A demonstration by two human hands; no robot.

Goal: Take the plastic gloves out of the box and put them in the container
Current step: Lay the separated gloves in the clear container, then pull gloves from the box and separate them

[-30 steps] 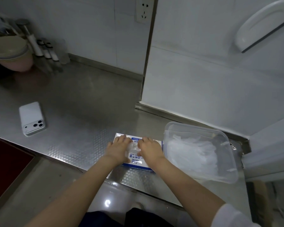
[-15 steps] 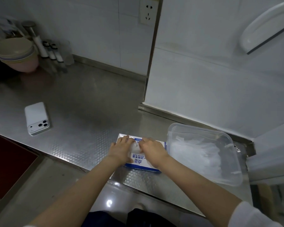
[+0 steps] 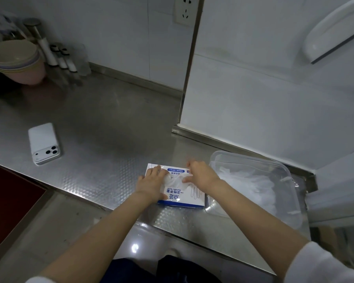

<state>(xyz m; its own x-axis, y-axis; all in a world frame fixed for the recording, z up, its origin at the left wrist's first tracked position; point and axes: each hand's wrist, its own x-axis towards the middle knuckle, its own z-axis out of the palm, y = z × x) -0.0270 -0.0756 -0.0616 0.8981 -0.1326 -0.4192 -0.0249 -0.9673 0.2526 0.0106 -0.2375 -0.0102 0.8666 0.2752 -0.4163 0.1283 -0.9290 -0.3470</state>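
Observation:
A white and blue glove box [image 3: 183,196] lies flat near the front edge of the steel counter. My left hand [image 3: 151,182] presses flat on the box's left half. My right hand [image 3: 200,176] pinches a clear plastic glove [image 3: 175,179] that sticks out of the box's opening, pulled toward the right. Right beside the box stands a clear plastic container [image 3: 253,160] with several crumpled clear gloves [image 3: 251,188] inside.
A white phone [image 3: 43,142] lies face down on the counter to the left. Stacked bowls [image 3: 14,60] and small bottles [image 3: 59,56] stand at the back left. A white wall panel [image 3: 253,109] rises behind the container. The counter's front edge runs just below the box.
My right hand has shifted right and lifted a glove partly out of the box. The left hand stays pressed on the box.

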